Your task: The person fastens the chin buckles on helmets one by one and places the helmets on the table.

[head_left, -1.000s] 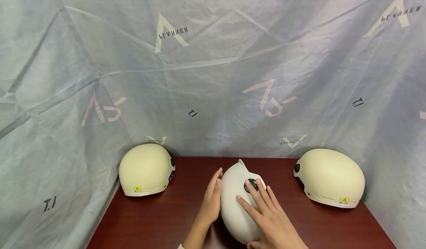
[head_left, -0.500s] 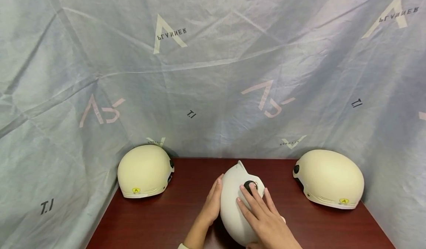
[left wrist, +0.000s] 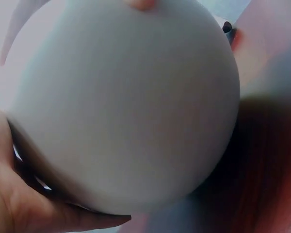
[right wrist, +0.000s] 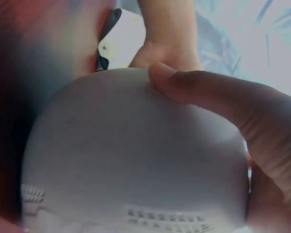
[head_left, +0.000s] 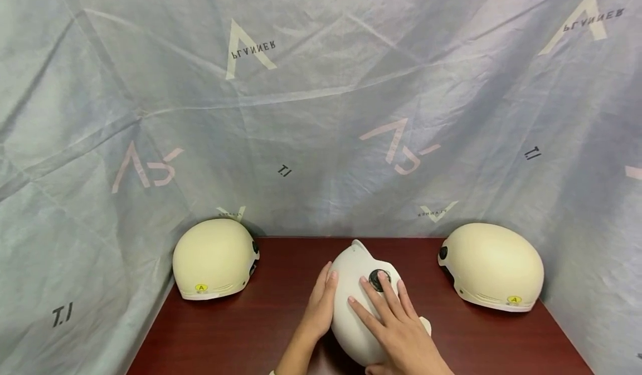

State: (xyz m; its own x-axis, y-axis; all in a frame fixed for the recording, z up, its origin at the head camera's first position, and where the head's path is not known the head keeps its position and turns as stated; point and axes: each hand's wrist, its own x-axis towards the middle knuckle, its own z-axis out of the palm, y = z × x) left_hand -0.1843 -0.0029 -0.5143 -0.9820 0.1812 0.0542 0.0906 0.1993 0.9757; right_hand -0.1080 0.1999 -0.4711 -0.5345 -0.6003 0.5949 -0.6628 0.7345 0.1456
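Observation:
A white helmet (head_left: 351, 308) is at the front middle of the table, its small peak pointing to the back. A round black vent (head_left: 379, 281) shows on its side. My left hand (head_left: 317, 308) lies along the helmet's left side with fairly straight fingers. The right hand (head_left: 396, 325) presses on its right side, fingers spread and straight, one fingertip on the vent. In the right wrist view the thumb (right wrist: 203, 92) rests on the smooth shell, with slotted vents (right wrist: 167, 218) low on it. The left wrist view is mostly filled by the shell (left wrist: 136, 107).
On a dark red table (head_left: 281, 286), a cream helmet (head_left: 215, 258) stands at the back left and another cream helmet (head_left: 494, 266) at the back right. Each bears a yellow sticker marked A. Grey printed cloth (head_left: 311, 141) surrounds the table at the back and sides.
My right fingers have shifted over the shell, uncovering more of the vent. The left fingertips have slid slightly down. A white edge now shows beyond the right hand; the view drifted slightly.

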